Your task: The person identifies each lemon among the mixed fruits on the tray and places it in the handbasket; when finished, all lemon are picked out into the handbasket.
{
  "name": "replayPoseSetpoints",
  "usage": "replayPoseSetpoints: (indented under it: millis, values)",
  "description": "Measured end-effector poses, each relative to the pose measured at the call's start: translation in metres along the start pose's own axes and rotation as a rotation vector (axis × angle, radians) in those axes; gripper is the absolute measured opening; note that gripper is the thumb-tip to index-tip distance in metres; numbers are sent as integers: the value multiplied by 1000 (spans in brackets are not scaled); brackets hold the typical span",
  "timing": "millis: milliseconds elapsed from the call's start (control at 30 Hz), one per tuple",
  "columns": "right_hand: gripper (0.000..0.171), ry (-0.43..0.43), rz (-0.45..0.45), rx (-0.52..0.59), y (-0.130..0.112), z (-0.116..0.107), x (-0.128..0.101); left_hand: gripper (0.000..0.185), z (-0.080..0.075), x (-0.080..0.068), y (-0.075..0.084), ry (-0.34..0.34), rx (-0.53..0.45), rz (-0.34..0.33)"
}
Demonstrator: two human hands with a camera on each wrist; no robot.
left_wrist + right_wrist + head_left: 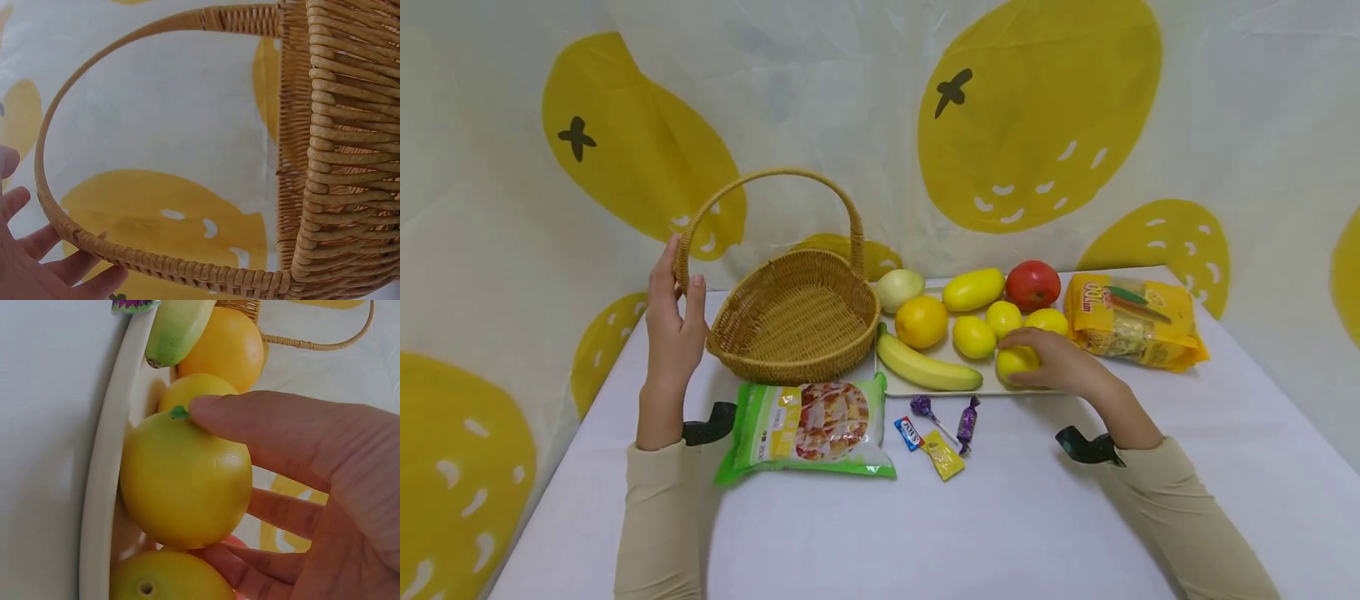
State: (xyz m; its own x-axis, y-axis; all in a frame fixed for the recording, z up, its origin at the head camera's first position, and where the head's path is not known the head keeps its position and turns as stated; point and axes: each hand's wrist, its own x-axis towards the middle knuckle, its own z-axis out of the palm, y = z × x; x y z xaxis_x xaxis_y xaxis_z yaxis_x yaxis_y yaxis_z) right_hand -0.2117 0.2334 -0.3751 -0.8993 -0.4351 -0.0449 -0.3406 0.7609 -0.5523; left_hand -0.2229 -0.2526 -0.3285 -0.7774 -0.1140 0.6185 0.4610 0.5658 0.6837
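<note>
My right hand holds a round yellow lemon at the tray's near right edge. The thumb lies beside its small green stem, and the other fingers are round the far side. The lemon is in the white tray, close to its rim. At the left, my left hand is upright beside the wicker basket. Its fingers are spread and touch the outside of the arched handle, with the thumb apart from it. The basket's visible inside holds nothing.
The tray also carries a banana, an orange, a red fruit and several yellow fruits. A green-edged food bag lies before the basket, wrapped candies beside it. A yellow snack packet is at the right.
</note>
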Motion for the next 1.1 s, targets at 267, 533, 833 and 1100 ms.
replayPoseSetpoints:
  millis: [267, 533, 833, 1100]
  values:
    - [43, 34, -34, 104, -1, 6, 9, 47, -7, 0, -3, 67, 52, -57]
    - [59, 6, -20, 118, 3, 9, 13, 43, -11, 1, -4, 105, 56, -58]
    - [59, 23, 24, 127, 7, 20, 9, 45, -9, -2, -6, 76, 60, -98]
    - [58, 58, 37, 114, -2, 9, 1, 46, -8, -3, -6, 76, 69, -112]
